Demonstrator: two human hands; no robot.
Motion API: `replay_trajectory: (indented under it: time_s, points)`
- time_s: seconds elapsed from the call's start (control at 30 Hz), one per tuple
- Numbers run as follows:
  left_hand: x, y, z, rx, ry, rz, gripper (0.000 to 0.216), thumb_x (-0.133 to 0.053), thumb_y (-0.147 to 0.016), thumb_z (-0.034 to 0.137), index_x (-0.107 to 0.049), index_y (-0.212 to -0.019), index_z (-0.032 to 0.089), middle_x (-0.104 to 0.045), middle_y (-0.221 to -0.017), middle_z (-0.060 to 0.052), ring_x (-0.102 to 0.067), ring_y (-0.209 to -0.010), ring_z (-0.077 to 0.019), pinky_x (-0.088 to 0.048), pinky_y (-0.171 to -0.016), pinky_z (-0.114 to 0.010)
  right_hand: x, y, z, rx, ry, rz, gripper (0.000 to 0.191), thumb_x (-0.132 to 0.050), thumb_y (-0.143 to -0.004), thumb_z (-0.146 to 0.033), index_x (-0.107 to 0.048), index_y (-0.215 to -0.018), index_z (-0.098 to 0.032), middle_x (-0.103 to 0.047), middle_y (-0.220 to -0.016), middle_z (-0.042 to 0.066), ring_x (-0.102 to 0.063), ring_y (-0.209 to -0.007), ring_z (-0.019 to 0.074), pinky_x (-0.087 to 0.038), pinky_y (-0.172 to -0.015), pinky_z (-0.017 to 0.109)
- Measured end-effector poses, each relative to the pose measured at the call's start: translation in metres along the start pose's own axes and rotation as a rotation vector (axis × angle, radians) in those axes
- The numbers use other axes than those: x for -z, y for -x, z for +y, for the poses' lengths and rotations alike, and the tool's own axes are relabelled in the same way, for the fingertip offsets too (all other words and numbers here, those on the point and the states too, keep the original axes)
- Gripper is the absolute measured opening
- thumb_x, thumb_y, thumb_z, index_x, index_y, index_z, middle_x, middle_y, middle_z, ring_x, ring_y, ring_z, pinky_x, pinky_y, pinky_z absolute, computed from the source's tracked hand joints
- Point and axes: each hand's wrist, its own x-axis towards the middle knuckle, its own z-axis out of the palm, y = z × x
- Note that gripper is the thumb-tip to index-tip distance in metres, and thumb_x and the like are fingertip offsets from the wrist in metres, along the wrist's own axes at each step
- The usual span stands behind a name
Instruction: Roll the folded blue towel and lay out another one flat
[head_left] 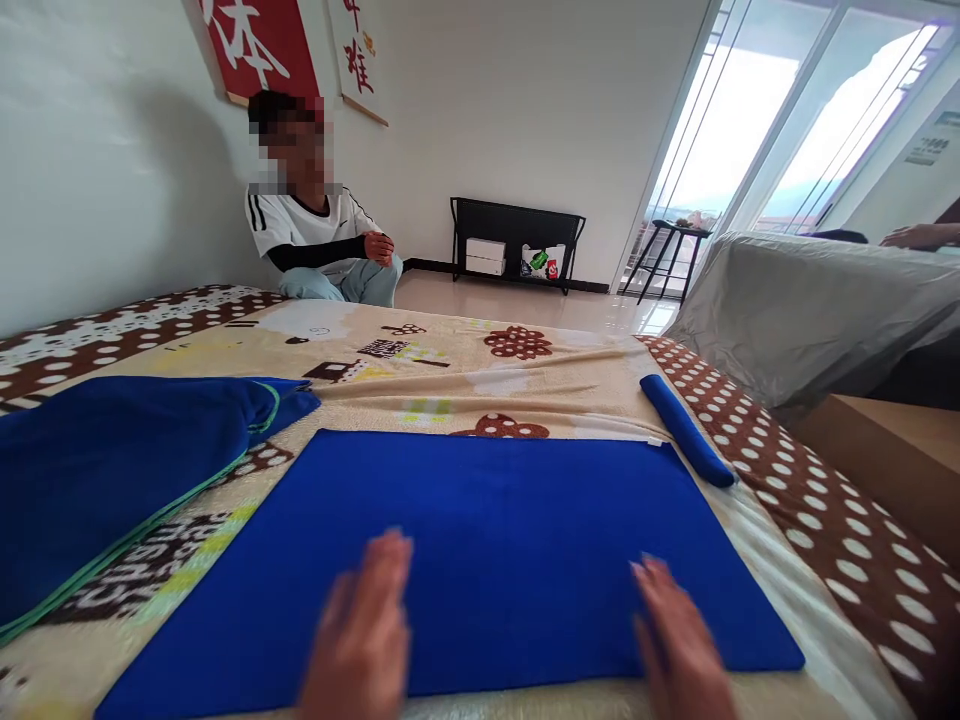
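A flat blue towel (487, 530) lies spread out on the patterned bedspread (450, 370) in front of me. My left hand (364, 630) rests on its near left part, fingers stretched out flat and a little blurred. My right hand (679, 640) lies flat on its near right part, fingers extended. Neither hand holds anything. A rolled blue towel (686, 430) lies just past the spread towel's far right corner. A darker blue cloth with green trim (112, 470) is heaped at the left.
A person in a white shirt (319, 235) sits on the floor beyond the bed by the wall. A black shelf (517, 240) stands at the far wall. A grey-covered piece of furniture (810, 310) is at the right, with another person's hand (919, 236) on it.
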Motion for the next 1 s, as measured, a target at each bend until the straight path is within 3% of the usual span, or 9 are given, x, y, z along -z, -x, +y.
replay_trajectory:
  time_s: [0.13,0.23,0.37,0.5,0.6,0.67,0.83,0.9,1.0]
  points:
    - [-0.032,-0.053,0.077,-0.134,0.022,-0.098,0.074,-0.031,-0.094,0.023,0.010,-0.155,0.030,-0.021,-0.163,0.000,-0.025,-0.150,-0.0213,-0.035,-0.117,-0.052,-0.064,-0.044,-0.130,0.164,-0.074,-0.298,0.065,-0.029,-0.098,-0.038,0.003,-0.154,-0.047,-0.013,-0.159,-0.013,-0.024,-0.148,0.0292,-0.028,-0.118,0.059]
    - [-0.036,-0.063,0.086,-0.146,0.025,-0.151,0.072,-0.032,-0.096,0.028,0.009,-0.155,0.032,-0.026,-0.161,-0.003,-0.029,-0.148,-0.0238,-0.035,-0.116,-0.057,-0.080,-0.052,-0.145,0.153,-0.075,-0.315,0.063,-0.031,-0.099,-0.037,-0.001,-0.155,-0.044,-0.013,-0.160,-0.010,-0.024,-0.148,0.0283,-0.023,-0.120,0.057]
    - [-0.016,-0.022,0.015,0.028,-0.041,-0.181,0.067,-0.037,-0.095,0.054,-0.010,-0.155,0.041,-0.029,-0.160,0.002,-0.033,-0.147,-0.0288,-0.030,-0.115,-0.063,-0.035,-0.028,-0.055,0.069,0.067,-0.266,0.061,-0.038,-0.097,-0.055,-0.021,-0.154,-0.044,-0.023,-0.160,-0.006,-0.029,-0.147,0.0279,-0.025,-0.119,0.057]
    - [0.014,0.045,-0.067,0.435,-0.250,-0.014,0.065,-0.029,-0.096,0.049,-0.019,-0.156,0.028,-0.030,-0.161,-0.006,-0.031,-0.147,-0.0323,-0.021,-0.117,-0.064,0.032,0.013,0.068,-0.061,0.253,-0.182,0.061,-0.024,-0.099,-0.052,-0.033,-0.153,-0.026,-0.034,-0.158,0.004,-0.029,-0.147,0.0273,-0.026,-0.118,0.056]
    - [0.028,0.051,-0.064,0.526,-0.321,0.132,0.063,-0.022,-0.098,0.039,-0.020,-0.157,0.017,-0.031,-0.160,-0.014,-0.034,-0.146,-0.0338,-0.017,-0.116,-0.067,0.045,0.012,0.078,-0.090,0.294,-0.075,0.067,-0.019,-0.098,-0.053,-0.046,-0.146,-0.014,-0.044,-0.151,0.013,-0.035,-0.144,0.0300,-0.033,-0.114,0.057]
    - [0.029,0.019,-0.024,0.384,-0.278,0.142,0.060,-0.022,-0.098,0.035,-0.023,-0.156,0.016,-0.031,-0.160,-0.014,-0.034,-0.146,-0.0312,-0.021,-0.116,-0.065,0.030,-0.016,0.028,-0.081,0.277,-0.005,0.065,-0.023,-0.100,-0.051,-0.045,-0.146,-0.011,-0.041,-0.152,0.015,-0.034,-0.145,0.0297,-0.031,-0.116,0.057]
    - [-0.002,-0.117,0.088,-0.089,-0.083,-0.098,0.060,-0.029,-0.096,0.018,-0.026,-0.155,0.021,-0.024,-0.163,-0.003,-0.023,-0.151,-0.0178,-0.021,-0.122,-0.045,-0.047,-0.117,-0.129,0.333,0.094,-0.301,0.052,-0.032,-0.100,-0.031,-0.038,-0.151,-0.019,-0.034,-0.157,0.005,-0.028,-0.148,0.0153,-0.028,-0.121,0.037]
    - [-0.018,-0.150,0.087,-0.118,-0.075,-0.146,0.059,-0.033,-0.095,0.019,-0.029,-0.154,0.022,-0.025,-0.163,-0.002,-0.023,-0.151,-0.0152,-0.021,-0.122,-0.039,-0.064,-0.144,-0.136,0.383,0.077,-0.351,0.052,-0.038,-0.098,-0.029,-0.041,-0.150,-0.023,-0.036,-0.157,0.002,-0.030,-0.146,0.0114,-0.026,-0.120,0.030]
    - [-0.017,-0.157,0.020,-0.039,-0.089,-0.201,0.053,-0.038,-0.098,0.037,-0.035,-0.151,0.034,-0.031,-0.161,0.004,-0.027,-0.149,-0.0167,-0.023,-0.122,-0.042,-0.051,-0.160,-0.071,0.310,0.099,-0.371,0.049,-0.037,-0.098,-0.039,-0.045,-0.146,-0.030,-0.040,-0.155,-0.001,-0.033,-0.145,0.0126,-0.025,-0.121,0.035]
